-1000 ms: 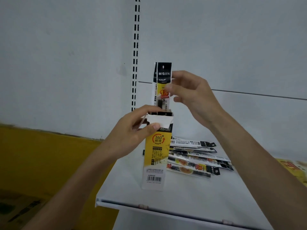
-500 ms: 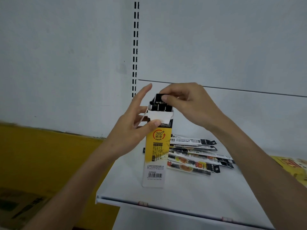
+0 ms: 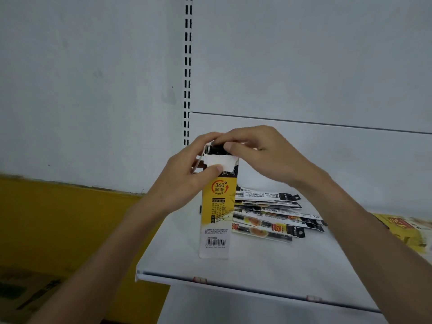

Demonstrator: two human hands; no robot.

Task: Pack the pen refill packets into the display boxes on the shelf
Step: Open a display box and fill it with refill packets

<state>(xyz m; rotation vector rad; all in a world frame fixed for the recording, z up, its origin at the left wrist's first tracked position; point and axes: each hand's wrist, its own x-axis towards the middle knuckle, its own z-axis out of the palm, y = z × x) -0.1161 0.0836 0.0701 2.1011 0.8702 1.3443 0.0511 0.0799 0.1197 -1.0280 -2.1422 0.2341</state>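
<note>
A tall yellow and white display box [image 3: 216, 216] stands upright on the white shelf [image 3: 268, 260]. My left hand [image 3: 187, 176] grips its upper part, thumb on the white top flap. My right hand [image 3: 261, 155] pinches the black tops of the refill packets [image 3: 216, 149] that stick a little out of the box's open top. Behind and to the right of the box, a pile of several loose refill packets [image 3: 273, 213] lies flat on the shelf.
A yellow printed box [image 3: 406, 230] lies flat at the shelf's right edge. A slotted upright [image 3: 187, 66] runs down the white back wall. A yellow wall band and a cardboard carton [image 3: 25, 293] are at the lower left, below the shelf's front lip.
My right hand has pushed the packet down from high above the box until only its black top shows. My left hand's fingers have curled in over the box top.
</note>
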